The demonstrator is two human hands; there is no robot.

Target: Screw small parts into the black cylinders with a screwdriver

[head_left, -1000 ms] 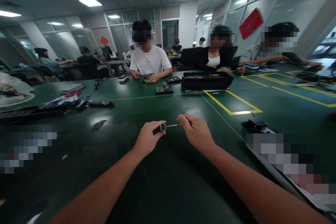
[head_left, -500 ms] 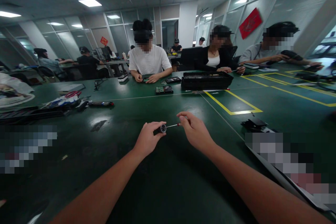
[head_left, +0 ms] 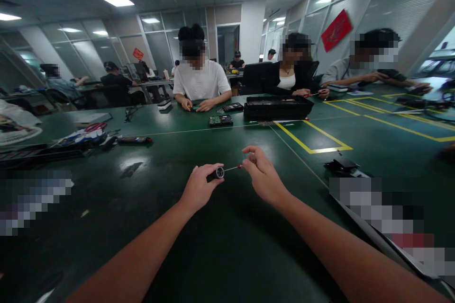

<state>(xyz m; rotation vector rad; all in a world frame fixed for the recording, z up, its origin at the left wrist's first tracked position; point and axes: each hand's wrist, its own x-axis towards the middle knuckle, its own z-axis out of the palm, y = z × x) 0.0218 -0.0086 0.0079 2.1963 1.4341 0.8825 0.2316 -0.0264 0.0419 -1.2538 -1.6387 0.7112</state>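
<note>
My left hand (head_left: 199, 188) is closed around a short black cylinder (head_left: 213, 176) whose round end with a silvery ring faces right. Most of the cylinder's body is hidden in the fingers. In my right hand (head_left: 265, 177) is a thin screwdriver (head_left: 232, 168), its handle largely covered by the fingers and a red part showing at the fingertips. The metal shaft points left, and its tip meets the cylinder's ringed end; whether it sits inside cannot be told. Both hands are above the green table (head_left: 199, 255).
Scissors (head_left: 95, 127) and other tools lie at the left. Across the table are a green circuit board device (head_left: 220, 120) and a long black box (head_left: 277, 108). Several people sit opposite, one in a white shirt (head_left: 202, 80). A black part (head_left: 343, 166) lies at the right.
My right index finger has lifted and the right fingers look more spread around the screwdriver. The left hand and cylinder keep almost the same pose. The whole view has shifted slightly.
</note>
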